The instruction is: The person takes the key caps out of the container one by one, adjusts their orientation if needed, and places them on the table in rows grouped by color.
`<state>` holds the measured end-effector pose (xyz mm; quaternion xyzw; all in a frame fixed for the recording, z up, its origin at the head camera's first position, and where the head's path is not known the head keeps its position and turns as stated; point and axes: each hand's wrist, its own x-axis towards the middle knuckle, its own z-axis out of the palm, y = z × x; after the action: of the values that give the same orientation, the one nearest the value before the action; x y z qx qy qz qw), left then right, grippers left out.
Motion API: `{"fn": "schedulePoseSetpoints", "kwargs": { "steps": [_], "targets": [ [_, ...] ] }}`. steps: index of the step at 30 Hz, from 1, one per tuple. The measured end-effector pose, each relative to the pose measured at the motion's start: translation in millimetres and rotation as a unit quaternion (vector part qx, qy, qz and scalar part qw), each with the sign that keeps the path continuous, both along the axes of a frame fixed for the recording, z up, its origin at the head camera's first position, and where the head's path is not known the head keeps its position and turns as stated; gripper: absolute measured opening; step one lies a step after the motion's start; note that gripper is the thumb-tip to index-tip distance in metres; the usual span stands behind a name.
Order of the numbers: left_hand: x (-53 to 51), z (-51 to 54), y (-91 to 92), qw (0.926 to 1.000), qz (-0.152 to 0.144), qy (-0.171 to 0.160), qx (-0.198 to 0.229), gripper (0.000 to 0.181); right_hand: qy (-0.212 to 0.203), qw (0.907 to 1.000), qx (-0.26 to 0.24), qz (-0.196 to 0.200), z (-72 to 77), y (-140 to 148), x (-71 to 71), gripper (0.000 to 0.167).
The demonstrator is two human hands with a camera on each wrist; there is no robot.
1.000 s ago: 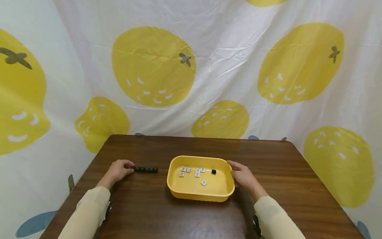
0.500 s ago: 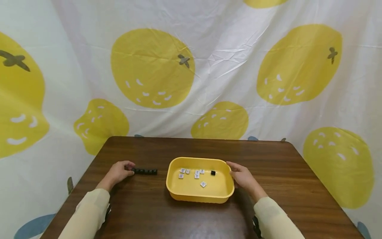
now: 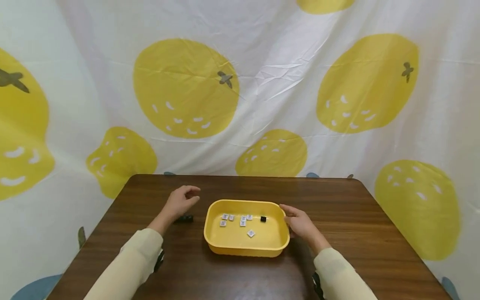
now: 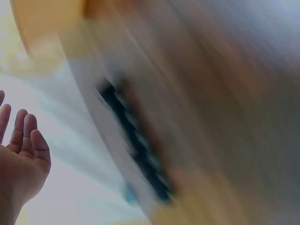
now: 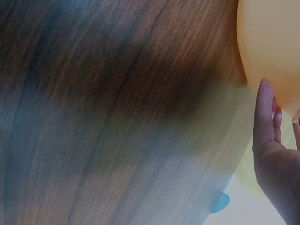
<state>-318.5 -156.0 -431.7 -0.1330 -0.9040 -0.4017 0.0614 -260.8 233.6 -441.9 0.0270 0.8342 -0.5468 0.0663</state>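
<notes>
My left hand [image 3: 180,203] is raised over the table, fingers loosely bent and nothing in them, between the row of black cubes [image 3: 186,218] and the yellow tray [image 3: 247,251]. The forearm and hand hide part of that row in the head view; the left wrist view shows the black row [image 4: 136,140] blurred on the table. My right hand [image 3: 303,225] rests against the tray's right end, thumb and fingers at its rim. Inside the tray lie several white cubes [image 3: 251,234] with markings and one black cube [image 3: 263,219].
The brown wooden table [image 3: 356,233] extends around the tray on all sides. Behind its back edge hangs a white cloth [image 3: 270,25] printed with yellow lemons.
My left hand has let go of the left end of the black row and moved right and up, toward the tray. The right hand stays at the tray's rim.
</notes>
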Motion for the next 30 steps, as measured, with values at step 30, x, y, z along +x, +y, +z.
{"fn": "schedulePoseSetpoints", "kwargs": {
  "steps": [30],
  "targets": [
    [4.4,-23.9,179.6,0.9733,-0.196,-0.011,-0.119,0.027,-0.004,1.0000,-0.002,-0.001,0.3,0,-0.7,0.048]
  ]
}}
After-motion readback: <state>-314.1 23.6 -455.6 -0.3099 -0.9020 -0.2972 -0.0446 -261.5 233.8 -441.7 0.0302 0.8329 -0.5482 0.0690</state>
